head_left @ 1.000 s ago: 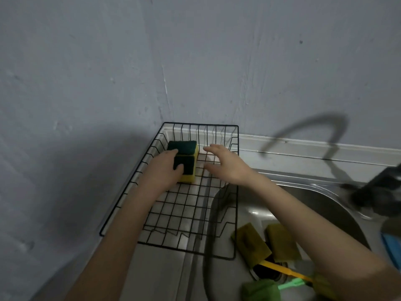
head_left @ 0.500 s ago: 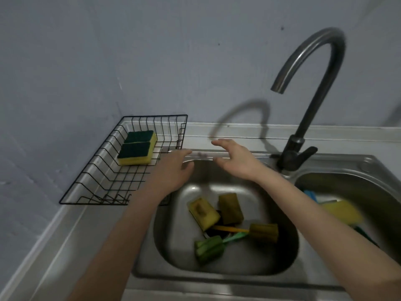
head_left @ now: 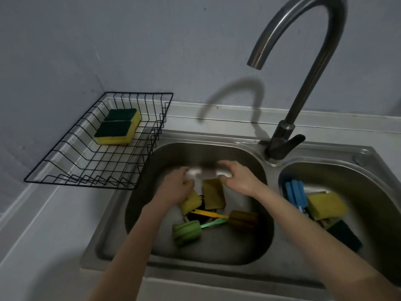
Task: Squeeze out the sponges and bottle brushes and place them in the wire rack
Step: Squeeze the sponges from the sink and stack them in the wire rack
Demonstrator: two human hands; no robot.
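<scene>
A black wire rack point(head_left: 71, 170) stands on the counter at the left, with two yellow sponges with green scrub tops point(head_left: 117, 127) side by side at its far end. In the left basin point(head_left: 217, 246) lie two wet yellowish sponges. My left hand point(head_left: 175, 190) rests over the upper end of the left sponge point(head_left: 192, 203); its grip is hidden. My right hand point(head_left: 238, 181) hovers with curled, spread fingers at the top right corner of the other sponge point(head_left: 213, 196). A green bottle brush point(head_left: 186, 232) and a yellow-handled brush with a brown head point(head_left: 243, 219) lie below them.
The right basin point(head_left: 379, 192) holds a blue ribbed sponge brush point(head_left: 296, 193), a yellow sponge point(head_left: 325, 205) and a dark green scrub sponge point(head_left: 345, 237). A tall curved faucet point(head_left: 303, 88) rises between the basins. The grey wall stands close behind the rack.
Both hands left the rack, crossed to the left basin and dropped onto the two sponges there. The view swung right and down. The rack's second sponge stays where it was set.
</scene>
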